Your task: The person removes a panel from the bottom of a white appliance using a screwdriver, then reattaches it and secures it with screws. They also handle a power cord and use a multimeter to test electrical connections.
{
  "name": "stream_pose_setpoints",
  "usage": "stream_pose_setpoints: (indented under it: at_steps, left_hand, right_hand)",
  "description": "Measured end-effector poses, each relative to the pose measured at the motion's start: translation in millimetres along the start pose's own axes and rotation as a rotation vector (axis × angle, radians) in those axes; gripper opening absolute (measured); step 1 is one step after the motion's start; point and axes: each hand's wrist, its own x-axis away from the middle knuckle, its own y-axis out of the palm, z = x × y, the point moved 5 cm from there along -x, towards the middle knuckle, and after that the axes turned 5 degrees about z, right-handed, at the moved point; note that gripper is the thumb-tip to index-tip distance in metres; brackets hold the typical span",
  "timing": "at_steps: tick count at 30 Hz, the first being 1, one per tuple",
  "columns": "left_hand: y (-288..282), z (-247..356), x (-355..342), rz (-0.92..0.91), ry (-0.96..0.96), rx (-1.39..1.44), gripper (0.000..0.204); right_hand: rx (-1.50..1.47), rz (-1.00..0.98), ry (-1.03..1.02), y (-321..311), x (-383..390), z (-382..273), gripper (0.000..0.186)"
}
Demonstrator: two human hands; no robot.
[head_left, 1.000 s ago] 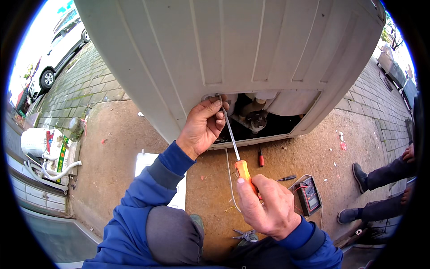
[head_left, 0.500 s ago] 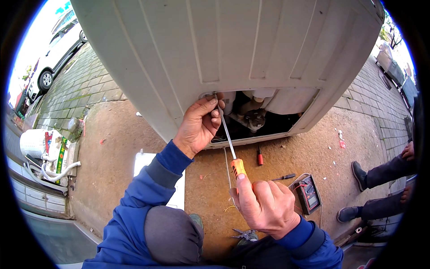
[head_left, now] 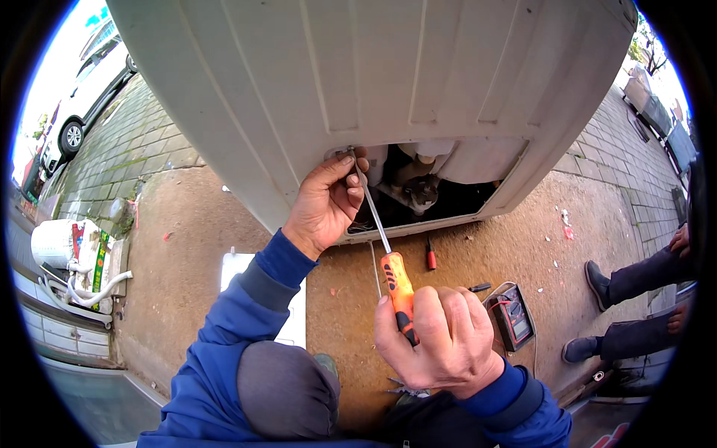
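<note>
My left hand (head_left: 325, 198) is closed at the screwdriver's metal shaft (head_left: 373, 213), near its tip, against the lower edge of the white appliance panel (head_left: 388, 67), just left of an opening. My right hand (head_left: 441, 343) has curled fingers round the butt of the orange-and-black screwdriver handle (head_left: 397, 287), which now shows almost whole above my fingers. Inside the opening are pale hoses and a dark, grimy fitting (head_left: 422, 194); the exact point under my left fingertips is hidden.
On the ground lie a white board (head_left: 239, 265), red tool (head_left: 431, 259), dark small tool (head_left: 479, 287), multimeter (head_left: 514, 319) and pliers. A bucket with white pipes (head_left: 101, 291) stands left. Another person's legs (head_left: 635, 282) are at right; a white car (head_left: 82, 112) stands beyond.
My right hand has slid down toward the handle's butt, uncovering more of the handle. My left hand stays at the shaft's tip. The whole view has shifted slightly upward and leftward.
</note>
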Motion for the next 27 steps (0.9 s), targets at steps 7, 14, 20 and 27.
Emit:
stream_pose_setpoints:
  at_steps: [7,14,20,27]
  left_hand:
    - [1.2,1.3,2.3,0.042,0.001,0.021,0.033]
    - [3.3,2.3,3.1,0.026,-0.001,0.028,0.039]
    - [4.7,0.9,2.7,0.022,-0.029,0.042,0.038]
    - [1.2,3.0,1.8,0.054,-0.002,0.036,0.032]
  right_hand:
    - [0.043,-0.060,0.052,-2.2,-0.4,0.6,0.011]
    - [0.007,0.097,0.055,2.5,-1.9,3.4,0.013]
    - [0.008,0.143,0.006,2.2,-4.2,4.8,0.017]
    - [0.013,-0.056,0.155,-5.5,0.4,1.0,0.020]
